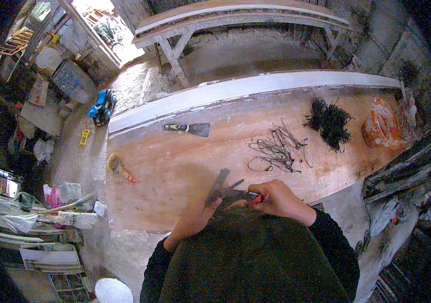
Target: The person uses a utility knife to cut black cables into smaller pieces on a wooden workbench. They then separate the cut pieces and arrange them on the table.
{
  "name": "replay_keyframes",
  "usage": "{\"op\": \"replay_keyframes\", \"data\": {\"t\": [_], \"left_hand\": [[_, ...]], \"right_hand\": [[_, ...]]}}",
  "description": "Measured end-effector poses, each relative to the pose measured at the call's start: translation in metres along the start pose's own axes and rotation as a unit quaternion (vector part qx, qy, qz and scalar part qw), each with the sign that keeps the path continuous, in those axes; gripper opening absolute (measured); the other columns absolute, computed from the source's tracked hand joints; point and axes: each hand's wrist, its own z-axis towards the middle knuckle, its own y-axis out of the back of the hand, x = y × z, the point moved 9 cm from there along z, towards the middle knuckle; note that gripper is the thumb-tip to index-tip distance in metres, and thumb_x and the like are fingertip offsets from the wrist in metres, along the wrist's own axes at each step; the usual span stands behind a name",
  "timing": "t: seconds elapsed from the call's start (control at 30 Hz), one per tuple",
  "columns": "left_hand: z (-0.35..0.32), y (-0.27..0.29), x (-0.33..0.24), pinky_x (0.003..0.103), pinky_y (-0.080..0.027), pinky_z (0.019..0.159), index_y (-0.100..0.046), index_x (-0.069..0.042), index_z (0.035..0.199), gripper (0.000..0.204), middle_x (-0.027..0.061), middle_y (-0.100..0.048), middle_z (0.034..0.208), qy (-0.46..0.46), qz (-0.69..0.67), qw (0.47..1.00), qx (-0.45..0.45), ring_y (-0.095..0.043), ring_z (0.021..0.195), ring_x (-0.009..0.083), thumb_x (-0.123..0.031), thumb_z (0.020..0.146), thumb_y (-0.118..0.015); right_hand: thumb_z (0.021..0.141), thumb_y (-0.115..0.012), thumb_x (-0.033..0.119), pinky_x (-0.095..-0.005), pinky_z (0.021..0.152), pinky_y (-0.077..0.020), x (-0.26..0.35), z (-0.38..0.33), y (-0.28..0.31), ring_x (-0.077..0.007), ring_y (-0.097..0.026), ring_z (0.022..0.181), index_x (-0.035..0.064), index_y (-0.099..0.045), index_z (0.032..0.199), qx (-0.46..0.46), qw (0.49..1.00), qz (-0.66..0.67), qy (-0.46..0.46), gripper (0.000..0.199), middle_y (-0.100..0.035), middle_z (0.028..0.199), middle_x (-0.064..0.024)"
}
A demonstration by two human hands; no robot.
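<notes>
Close to my body, over the near edge of the wooden board, both hands work on a dark grey strip (219, 183). My left hand (198, 218) is closed on it, thumb on top. My right hand (280, 201) grips a red-handled tool (257, 198); whether it is a knife or scissors cannot be made out. A dark flat piece (233, 194) runs from that tool toward my left hand. Ahead on the board (155, 202) lie a loose tangle of thin dark cord (278, 149) and a black fibrous clump (328, 122).
A putty knife (190, 129) and a paintbrush (120, 167) lie on the board's left part. An orange, white-smeared bucket (380, 123) stands at its right end. A white raised edge (250, 90) borders the far side. Beyond stands a long bench (240, 17); a blue-black machine (102, 107) sits left.
</notes>
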Motion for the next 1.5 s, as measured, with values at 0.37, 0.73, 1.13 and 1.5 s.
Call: {"op": "replay_keyframes", "data": {"t": [0.37,0.73,1.13,1.5], "left_hand": [[0.000,0.025,0.042,0.031,-0.041,0.072,-0.051,0.005,0.097,0.038,0.0161,-0.058,0.086,0.114,-0.008,0.993,-0.016,-0.055,0.082,0.0223,-0.030,0.083,-0.042],[0.020,0.025,0.000,0.037,-0.041,0.062,-0.053,-0.003,0.094,0.029,0.0190,-0.056,0.074,0.025,0.147,0.986,-0.076,-0.055,0.071,0.0338,-0.027,0.081,-0.047],[0.026,0.019,0.018,0.032,-0.042,0.063,-0.054,-0.001,0.093,0.033,0.0148,-0.059,0.078,0.036,0.096,0.992,-0.070,-0.056,0.071,0.0255,-0.031,0.083,-0.043],[0.010,-0.003,0.020,0.026,-0.041,0.059,-0.055,-0.001,0.087,0.038,0.0045,-0.058,0.073,0.132,-0.066,0.978,0.149,-0.052,0.067,0.0153,-0.037,0.080,-0.047]], "right_hand": [[0.067,-0.067,0.017,-0.0249,0.042,-0.0325,-0.046,-0.016,0.058,-0.0066,-0.034,0.048,0.0016,-0.051,0.067,-0.172,0.974,0.133,-0.066,0.022,-0.041,0.048,-0.0028],[0.073,-0.059,0.028,-0.0332,0.052,-0.0410,0.003,0.018,-0.005,-0.0273,-0.056,0.058,-0.0006,-0.050,0.078,0.011,0.999,0.036,0.005,0.030,-0.055,0.064,-0.0159],[0.072,-0.059,0.033,-0.0349,0.052,-0.0396,-0.008,0.012,-0.004,-0.0305,-0.055,0.060,-0.0003,-0.049,0.074,-0.002,0.999,-0.004,-0.041,0.035,-0.054,0.063,-0.0165],[0.067,-0.059,0.041,-0.0364,0.047,-0.0394,-0.010,0.006,0.039,-0.0300,-0.054,0.055,0.0068,-0.050,0.070,-0.090,0.985,-0.148,0.008,0.036,-0.055,0.059,-0.0108]]}}
